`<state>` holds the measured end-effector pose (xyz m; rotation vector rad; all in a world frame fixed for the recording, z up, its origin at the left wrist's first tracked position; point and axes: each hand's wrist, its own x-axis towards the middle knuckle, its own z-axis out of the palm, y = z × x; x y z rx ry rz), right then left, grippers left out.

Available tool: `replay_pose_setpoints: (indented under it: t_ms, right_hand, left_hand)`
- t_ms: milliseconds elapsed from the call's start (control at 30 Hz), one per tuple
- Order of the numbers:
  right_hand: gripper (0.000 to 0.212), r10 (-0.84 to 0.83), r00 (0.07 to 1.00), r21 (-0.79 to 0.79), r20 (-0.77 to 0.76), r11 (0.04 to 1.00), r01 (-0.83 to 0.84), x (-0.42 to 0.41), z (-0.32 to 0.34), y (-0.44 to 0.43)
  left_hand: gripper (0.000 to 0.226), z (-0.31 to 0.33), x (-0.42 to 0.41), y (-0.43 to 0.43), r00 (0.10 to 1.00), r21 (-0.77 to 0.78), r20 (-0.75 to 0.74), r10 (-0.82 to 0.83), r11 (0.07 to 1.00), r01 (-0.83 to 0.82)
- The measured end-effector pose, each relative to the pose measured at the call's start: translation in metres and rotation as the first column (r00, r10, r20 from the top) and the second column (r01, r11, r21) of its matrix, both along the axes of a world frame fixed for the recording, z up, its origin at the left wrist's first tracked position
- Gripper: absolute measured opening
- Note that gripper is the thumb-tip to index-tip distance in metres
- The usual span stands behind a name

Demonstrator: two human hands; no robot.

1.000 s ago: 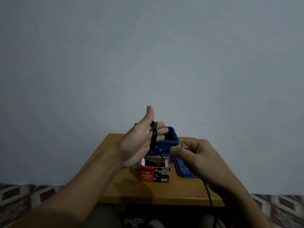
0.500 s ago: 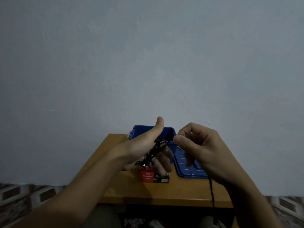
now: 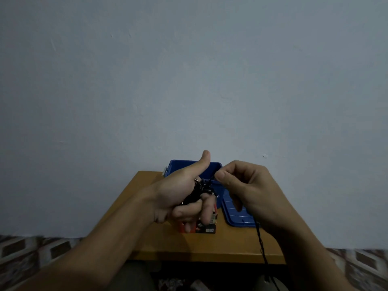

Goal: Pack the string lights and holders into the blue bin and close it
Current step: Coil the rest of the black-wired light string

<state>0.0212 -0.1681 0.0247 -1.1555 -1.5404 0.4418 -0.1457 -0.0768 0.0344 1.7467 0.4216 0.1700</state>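
Head view. The left hand (image 3: 180, 196), thumb raised, clenches a coiled bundle of black string lights (image 3: 199, 191); the bundle is a dark tangle of thin wire with small bulbs, too dim to resolve further. The right hand (image 3: 245, 185) pinches the free strand near the bundle between thumb and forefinger, and the black cord (image 3: 260, 242) trails down from under this hand, past the front edge of the wooden surface (image 3: 147, 238). Behind the hands stands the open blue bin (image 3: 178, 165), at the far edge of the surface by the wall. Its blue lid (image 3: 235, 215) lies flat just beside it, under the right hand. A small red LED lights box (image 3: 206, 228) stands on the surface below the left hand, partly hidden by the fingers.
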Motion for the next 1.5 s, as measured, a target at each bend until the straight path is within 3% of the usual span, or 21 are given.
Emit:
replay_pose_setpoints:
  t_ms: [133, 333, 700, 833, 1133, 1233, 1367, 1500]
  right_hand:
    - [0.025, -0.008, 1.0, -0.047, 0.012, 0.999, 0.008, -0.004, -0.005, 0.004]
    - [0.023, -0.012, 0.997, -0.082, -0.073, 0.997, 0.006, -0.007, -0.015, 0.007]
    - [0.02, 0.057, 0.998, -0.147, -0.026, 0.987, -0.06, -0.005, -0.025, 0.006]
    - [0.017, 0.09, 0.992, -0.145, -0.093, 0.984, -0.102, -0.005, -0.03, 0.01]
    - [0.018, 0.044, 0.996, -0.205, -0.081, 0.977, -0.06, -0.009, -0.035, 0.01]
    - [0.015, 0.024, 0.996, -0.265, -0.092, 0.963, -0.047, -0.008, -0.038, 0.011]
    - [0.02, 0.041, 0.999, -0.299, 0.022, 0.954, -0.033, -0.01, -0.037, 0.01]
    - [0.017, 0.01, 1.0, -0.294, -0.005, 0.956, -0.011, -0.011, -0.036, 0.01]
  left_hand:
    - [0.081, -0.001, 0.0, 0.0, 0.993, -0.133, 0.072, -0.095, 0.986, 0.104]
    - [0.073, -0.002, 0.001, 0.005, 0.929, -0.272, 0.307, -0.206, 0.917, 0.293]
    - [0.08, -0.002, 0.001, 0.007, 0.864, -0.348, 0.492, -0.109, 0.885, 0.31]
    - [0.079, 0.001, 0.001, 0.006, 0.837, -0.383, 0.542, -0.077, 0.863, 0.328]
    - [0.084, 0.009, 0.0, -0.002, 0.774, -0.463, 0.607, 0.179, 0.871, 0.162]
    - [0.086, 0.014, 0.002, -0.005, 0.732, -0.463, 0.642, 0.227, 0.876, 0.134]
    - [0.085, 0.018, 0.007, -0.009, 0.68, -0.431, 0.666, 0.307, 0.902, 0.014]
    - [0.086, 0.018, 0.009, -0.01, 0.64, -0.415, 0.679, 0.361, 0.907, -0.072]
